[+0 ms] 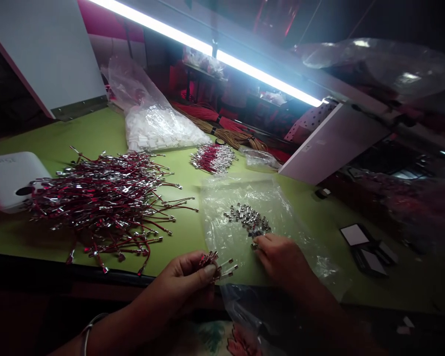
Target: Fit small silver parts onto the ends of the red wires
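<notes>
Left hand (181,283): fingers closed on a small bunch of glass-and-metal cylindrical fuses (217,267), long axes pointing rightward, above the front edge of the green counter (96,131). Right hand (282,259), the nearer, lies just below a loose fuse heap (250,220) on a clear plastic bag (222,217); fingers bunched, grip unclear.

A fluorescent tube (222,52) overhead blows out white along the top of the frame, with harsh glare and a soft bloom around it. The green table (77,133) is evenly lit, while the left hand (181,282) and right hand (282,259) fall into soft shadow. A clear plastic bag (374,64) throws bright streaks — the corners sink nearly black, and wide-angle curvature bends the edges.
</notes>
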`<state>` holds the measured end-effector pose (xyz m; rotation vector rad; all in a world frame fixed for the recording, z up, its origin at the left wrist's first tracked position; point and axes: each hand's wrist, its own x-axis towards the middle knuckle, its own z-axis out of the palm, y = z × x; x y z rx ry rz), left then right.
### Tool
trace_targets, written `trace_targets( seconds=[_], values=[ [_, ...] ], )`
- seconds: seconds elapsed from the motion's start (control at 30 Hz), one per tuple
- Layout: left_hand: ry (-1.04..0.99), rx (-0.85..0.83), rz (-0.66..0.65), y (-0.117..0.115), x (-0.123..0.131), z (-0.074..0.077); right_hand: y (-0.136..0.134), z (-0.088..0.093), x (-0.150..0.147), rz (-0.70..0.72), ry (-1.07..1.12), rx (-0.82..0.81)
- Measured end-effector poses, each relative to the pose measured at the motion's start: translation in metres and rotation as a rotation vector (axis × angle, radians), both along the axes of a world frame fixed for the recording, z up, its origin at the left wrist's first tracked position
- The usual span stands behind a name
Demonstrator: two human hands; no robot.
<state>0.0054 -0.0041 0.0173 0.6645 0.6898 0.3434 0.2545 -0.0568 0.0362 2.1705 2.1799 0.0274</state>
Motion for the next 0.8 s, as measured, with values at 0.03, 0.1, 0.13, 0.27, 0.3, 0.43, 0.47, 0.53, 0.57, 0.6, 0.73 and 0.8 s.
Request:
trace_targets(
  seconds=[0.03, 0.1, 0.13, 0.27, 0.3, 0.43, 0.47, 0.53, 0.57, 0.6, 0.73, 0.8],
  values=[
    [0.01, 0.0, -0.011, 0.001, 0.0, 0.0, 0.002, -0.001, -0.002, 0.016, -0.037, -0.03],
    [0.011, 0.005, -0.005, 0.002, 0.0, -0.002, 0.005, -0.005, -0.008, 0.021, -0.051, -0.037],
    [0.003, 0.01, -0.004, 0.002, 0.001, -0.003, 0.006, -0.008, -0.01, 0.018, -0.049, -0.031],
    [-0.029, 0.063, -0.041, 0.002, 0.0, -0.006, 0.008, -0.016, -0.006, -0.01, -0.008, 0.011],
    [-0.034, 0.079, -0.052, 0.002, 0.0, -0.006, 0.008, -0.017, -0.003, -0.021, 0.012, 0.028],
    [-0.056, 0.107, -0.075, 0.001, -0.001, -0.006, 0.006, -0.017, 0.003, -0.093, 0.246, 0.173],
    [-0.06, 0.109, -0.083, 0.001, -0.001, -0.006, 0.006, -0.016, 0.001, -0.12, 0.422, 0.209],
    [-0.061, 0.115, -0.104, 0.0, -0.001, -0.006, 0.006, -0.017, -0.009, -0.173, 0.831, 0.22],
    [-0.056, 0.118, -0.111, 0.0, -0.001, -0.006, 0.007, -0.017, -0.014, -0.19, 0.976, 0.208],
    [-0.047, 0.122, -0.114, 0.0, 0.0, -0.007, 0.009, -0.018, -0.019, -0.194, 1.027, 0.2],
    [-0.002, 0.131, -0.098, 0.001, -0.001, -0.01, 0.015, -0.018, -0.032, -0.174, 0.853, 0.292],
    [0.018, 0.134, -0.085, 0.001, -0.001, -0.012, 0.016, -0.013, -0.036, -0.198, 1.011, 0.238]
  ],
)
